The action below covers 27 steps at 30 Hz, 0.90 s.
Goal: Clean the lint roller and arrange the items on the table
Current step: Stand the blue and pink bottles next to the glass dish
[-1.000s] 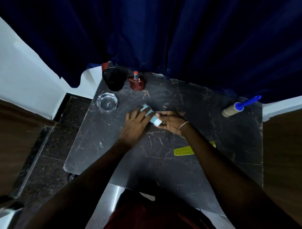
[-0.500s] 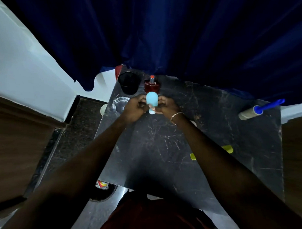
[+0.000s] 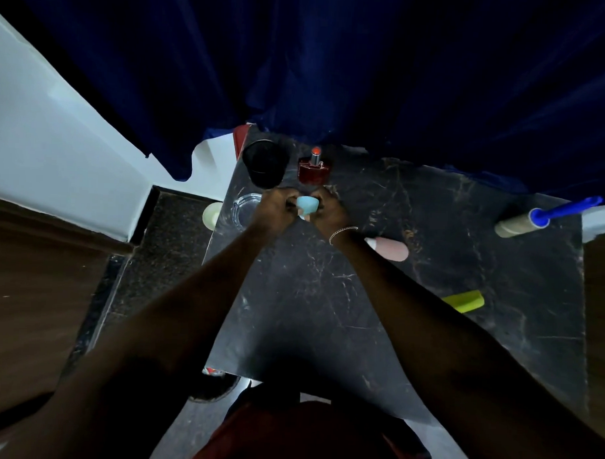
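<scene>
Light-blue container [image 3: 307, 204] gripped between curled left hand [image 3: 276, 207] and right hand [image 3: 330, 212], arms outstretched toward 11 o'clock of table [image 3: 329, 299].

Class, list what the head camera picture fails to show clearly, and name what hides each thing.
Head view:
Light blue object: sides covered by left hand and right hand; identity unclear.
Pink item: one end behind right wrist.
Yellow-green item: one end behind right forearm.
Glass dish: partly behind left hand.
</scene>
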Each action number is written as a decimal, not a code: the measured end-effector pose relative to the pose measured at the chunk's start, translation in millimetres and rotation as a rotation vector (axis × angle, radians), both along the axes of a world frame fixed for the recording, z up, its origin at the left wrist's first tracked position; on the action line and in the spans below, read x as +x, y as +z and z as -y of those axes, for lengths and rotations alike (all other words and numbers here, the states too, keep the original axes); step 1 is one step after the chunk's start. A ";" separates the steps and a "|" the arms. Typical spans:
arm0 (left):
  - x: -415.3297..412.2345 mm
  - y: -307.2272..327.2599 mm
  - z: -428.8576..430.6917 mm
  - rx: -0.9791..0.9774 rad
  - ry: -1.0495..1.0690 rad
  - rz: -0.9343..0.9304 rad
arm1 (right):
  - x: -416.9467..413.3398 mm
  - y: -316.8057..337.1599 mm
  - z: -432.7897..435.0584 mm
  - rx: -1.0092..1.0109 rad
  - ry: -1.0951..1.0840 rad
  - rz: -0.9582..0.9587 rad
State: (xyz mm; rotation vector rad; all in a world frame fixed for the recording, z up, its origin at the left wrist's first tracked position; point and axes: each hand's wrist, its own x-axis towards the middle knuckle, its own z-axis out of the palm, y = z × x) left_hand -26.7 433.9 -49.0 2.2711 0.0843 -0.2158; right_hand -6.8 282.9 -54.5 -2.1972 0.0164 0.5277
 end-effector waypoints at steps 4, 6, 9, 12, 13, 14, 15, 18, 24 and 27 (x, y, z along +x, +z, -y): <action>2.2 -4.2 0.8 -0.029 0.016 -0.038 | -0.9 -2.4 -1.7 -0.031 -0.016 0.016; 3.5 -5.3 1.1 -0.045 0.028 -0.046 | 0.4 -1.9 -2.1 -0.034 -0.021 0.004; 4.5 -6.4 2.4 -0.058 0.025 -0.044 | 3.0 -0.9 -2.7 -0.051 -0.018 -0.018; 6.1 -8.1 2.2 -0.067 0.030 -0.053 | 3.0 -0.1 -2.8 -0.096 -0.006 -0.004; 6.6 -8.5 1.9 -0.064 0.025 -0.053 | 2.6 -0.2 -2.6 -0.100 -0.004 0.001; 6.4 -8.7 1.8 -0.054 0.015 -0.050 | 1.9 -0.8 -2.6 -0.103 0.001 0.007; 6.4 -8.6 1.8 -0.041 0.002 -0.043 | 1.5 -1.3 -2.7 -0.105 0.005 0.013; 6.0 -10.3 2.0 -0.022 0.001 -0.033 | -0.1 -2.3 -4.2 -0.091 -0.001 0.013; 2.5 -13.2 0.9 -0.044 -0.017 -0.030 | -1.5 -4.6 -4.4 -0.055 0.047 -0.016; 2.4 -16.2 2.2 -0.074 -0.037 -0.053 | -2.0 -3.4 -4.3 -0.065 0.069 -0.027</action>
